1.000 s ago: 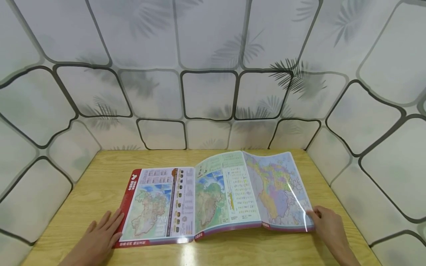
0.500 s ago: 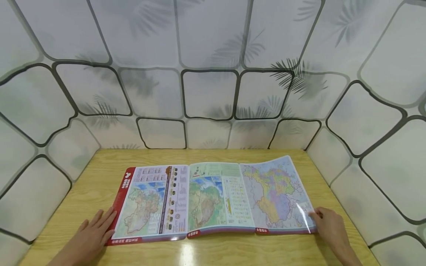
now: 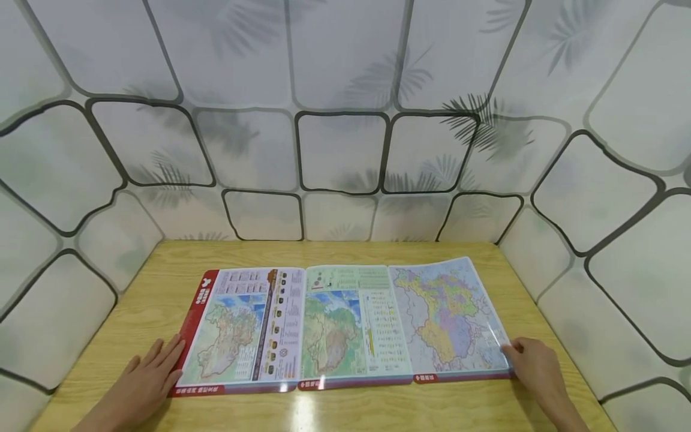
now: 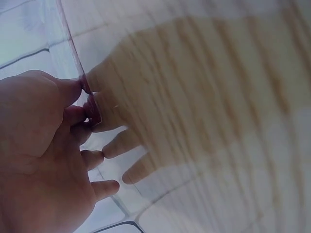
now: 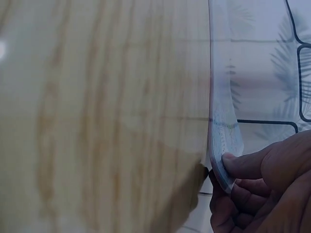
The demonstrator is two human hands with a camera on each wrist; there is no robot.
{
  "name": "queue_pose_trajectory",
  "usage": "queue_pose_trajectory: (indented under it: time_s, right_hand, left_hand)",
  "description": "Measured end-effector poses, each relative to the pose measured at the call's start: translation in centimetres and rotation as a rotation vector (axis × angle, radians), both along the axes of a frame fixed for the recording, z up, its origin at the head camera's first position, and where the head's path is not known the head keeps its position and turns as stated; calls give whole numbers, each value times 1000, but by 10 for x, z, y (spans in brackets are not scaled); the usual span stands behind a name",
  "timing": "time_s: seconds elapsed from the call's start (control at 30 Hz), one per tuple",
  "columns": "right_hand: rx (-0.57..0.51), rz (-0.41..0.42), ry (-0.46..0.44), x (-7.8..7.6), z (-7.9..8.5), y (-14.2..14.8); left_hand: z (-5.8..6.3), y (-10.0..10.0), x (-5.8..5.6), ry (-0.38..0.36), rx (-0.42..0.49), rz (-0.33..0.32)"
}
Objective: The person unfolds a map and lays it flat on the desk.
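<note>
A glossy fold-out map (image 3: 345, 324) with three printed panels lies spread across the table. Its left panel has a red border, and a colourful map fills the right one. My left hand (image 3: 141, 379) rests by the lower left corner, fingers spread straight at the red edge. In the left wrist view, that hand (image 4: 46, 141) has its thumb and nearest fingertips at the red corner. My right hand (image 3: 537, 366) pinches the lower right corner of the map. The right wrist view shows the thumb (image 5: 240, 165) on top of that corner and curled fingers below.
The wooden table (image 3: 345, 414) has a glossy surface that mirrors the hands. Pale walls (image 3: 345, 150) with dark outlined block shapes and leaf prints stand behind it and on both sides.
The map has flattened: its raised middle panel came down and the folds opened out. The left hand and the map's left edge slid left, while the right hand barely moved.
</note>
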State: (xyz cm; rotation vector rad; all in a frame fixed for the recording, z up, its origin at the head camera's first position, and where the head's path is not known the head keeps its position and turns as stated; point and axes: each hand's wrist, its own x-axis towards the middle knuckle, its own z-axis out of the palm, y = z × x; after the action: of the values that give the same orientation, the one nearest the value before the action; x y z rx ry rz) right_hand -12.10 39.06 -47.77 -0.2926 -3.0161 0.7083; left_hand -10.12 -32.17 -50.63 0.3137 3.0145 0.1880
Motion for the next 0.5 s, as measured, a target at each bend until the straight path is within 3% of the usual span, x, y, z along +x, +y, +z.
queue_pose_trajectory:
  time_s: [0.27,0.5]
  right_hand:
    - [5,-15,-54,-6,-5,3]
    - [1,-37,-80,-8,-3,4]
  left_hand:
    - [3,-1,-2,-69,3,33]
    - [7,3,-3,-75,-1,41]
